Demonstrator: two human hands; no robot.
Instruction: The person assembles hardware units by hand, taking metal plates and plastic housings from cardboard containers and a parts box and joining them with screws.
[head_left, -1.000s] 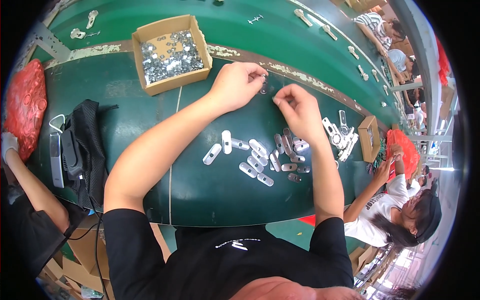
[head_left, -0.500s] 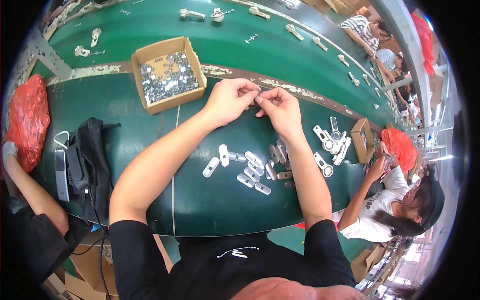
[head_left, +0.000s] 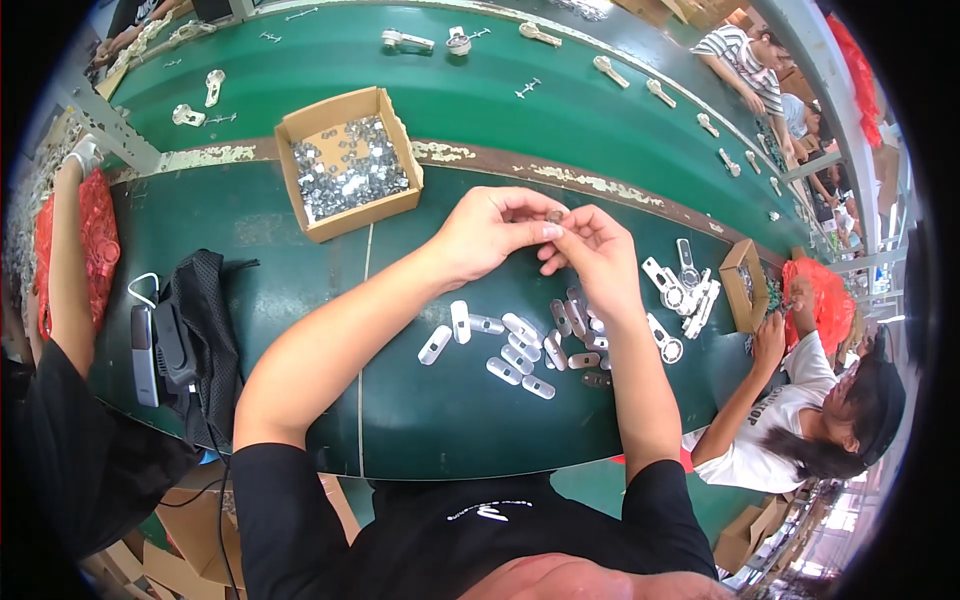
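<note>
My left hand (head_left: 492,238) and my right hand (head_left: 598,258) meet above the green table (head_left: 430,420), fingers pinched together. Between their fingertips shows a small grey piece (head_left: 555,216), too small to name; both hands appear to grip it. Below the hands lie several oblong silver metal plates (head_left: 503,370) with a small hole in the middle, some overlapping and some partly behind my right forearm. Beyond my left hand stands a cardboard box (head_left: 362,217) holding many small shiny metal pieces (head_left: 355,180).
White ring-ended parts (head_left: 690,300) lie right of my right forearm, near a small cardboard box (head_left: 740,290). A power bank (head_left: 145,355) and black mesh bag (head_left: 208,330) lie left. A green conveyor (head_left: 330,60) carries white parts. Co-workers sit either side, near red bags (head_left: 98,245).
The whole view has shifted slightly, so the table things sit lower and further right. My hands stay pinched together. The left co-worker's arm has reached farther, over the red bag.
</note>
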